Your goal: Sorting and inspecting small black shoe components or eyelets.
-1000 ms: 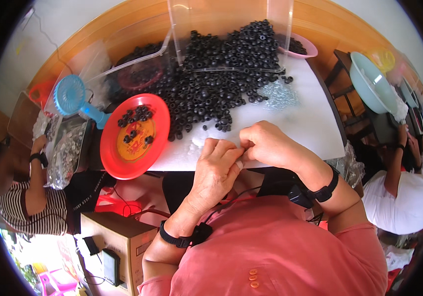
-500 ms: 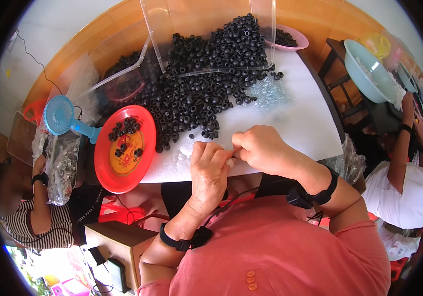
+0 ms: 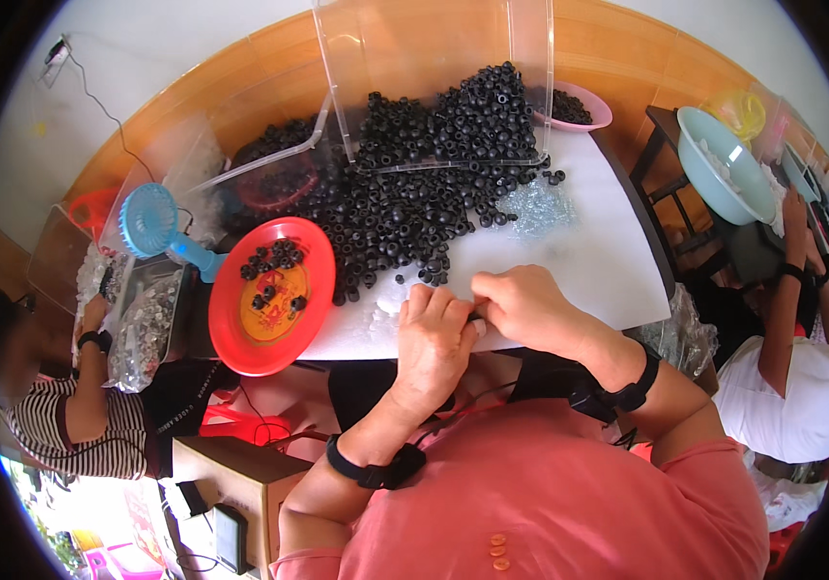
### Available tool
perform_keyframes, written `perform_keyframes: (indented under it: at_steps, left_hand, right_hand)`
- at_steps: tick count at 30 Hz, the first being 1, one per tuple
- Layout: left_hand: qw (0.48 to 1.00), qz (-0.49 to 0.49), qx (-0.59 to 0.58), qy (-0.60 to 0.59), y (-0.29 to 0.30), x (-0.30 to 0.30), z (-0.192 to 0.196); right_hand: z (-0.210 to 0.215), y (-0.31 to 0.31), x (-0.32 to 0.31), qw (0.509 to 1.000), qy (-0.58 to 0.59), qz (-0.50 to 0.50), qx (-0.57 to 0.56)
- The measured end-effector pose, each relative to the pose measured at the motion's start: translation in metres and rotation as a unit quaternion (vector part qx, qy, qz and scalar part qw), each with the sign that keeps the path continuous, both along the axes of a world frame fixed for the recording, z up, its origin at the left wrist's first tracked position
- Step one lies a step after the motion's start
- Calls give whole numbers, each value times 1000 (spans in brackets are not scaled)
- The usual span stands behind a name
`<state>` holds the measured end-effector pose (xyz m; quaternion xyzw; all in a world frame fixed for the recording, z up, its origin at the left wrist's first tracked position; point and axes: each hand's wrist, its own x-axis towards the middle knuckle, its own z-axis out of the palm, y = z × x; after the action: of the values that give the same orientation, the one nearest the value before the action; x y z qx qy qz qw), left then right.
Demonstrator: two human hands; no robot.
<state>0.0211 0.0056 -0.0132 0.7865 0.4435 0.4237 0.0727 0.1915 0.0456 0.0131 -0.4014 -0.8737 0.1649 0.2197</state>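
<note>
Seated station, hands meeting over the near edge of the white sheet (image 3: 612, 275) that covers the tabletop. Left hand (image 3: 434, 340) palm inward, fingers bunched, thumb side toward its partner; right hand (image 3: 533, 307) half curled, back of the hand up. Both sets of fingertips appear pinched on one small dark piece (image 3: 475, 316), almost wholly covered (probably a black bead, though too little shows to be sure). It sits right of the left fingers, left of the right ones, neither hand clearly nearer. Its long axis, or the way its hole faces, cannot be told.

Black bead heap (image 3: 390, 217) lies ahead, beyond the fingertips, spilling out beneath a tipped clear plastic bin (image 3: 453, 165); its closest stragglers are just past the left fingertips, apart from them. Glassy pale-blue heap (image 3: 538, 206) ahead of the right hand, well apart from it. Red plate (image 3: 228, 324) with orange centre off to the left, the left hand nearer; loose black beads (image 3: 274, 256) grouped in its far part, a couple nearer the middle. Pink bowl (image 3: 600, 113) of dark bits at the far right corner.
</note>
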Motion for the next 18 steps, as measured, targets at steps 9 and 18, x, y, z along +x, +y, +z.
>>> perform_keyframes:
  at_steps: [9,18]
  left_hand:
    - [970,234,63,-18,-1,-93,66]
    - [976,162,68,125,15,-36,34]
  right_hand:
    - [-22,-45,41,925,364,-39,-98]
    - [-25,-50,41,931,365,-20,-25]
